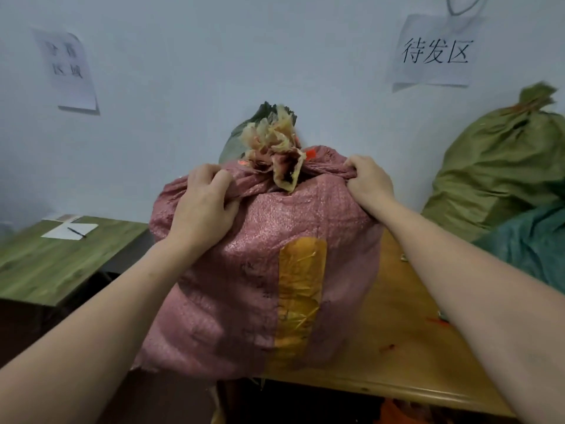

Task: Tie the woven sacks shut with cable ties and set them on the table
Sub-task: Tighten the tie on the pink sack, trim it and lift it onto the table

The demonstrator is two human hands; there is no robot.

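Pink sack (263,270): stands on wooden table (397,347) edge, bunched neck (275,154) on top
Left hand (203,206): fingers curled into fabric, 9 o'clock of neck
Right hand (368,179): fingers clutch fabric, 3 o'clock of neck

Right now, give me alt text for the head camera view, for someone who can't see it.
A left hand and right hand grip the top of a full pink woven sack, its neck bunched shut, at the edge of a wooden table. A tied green sack sits to its right, below a paper sign.
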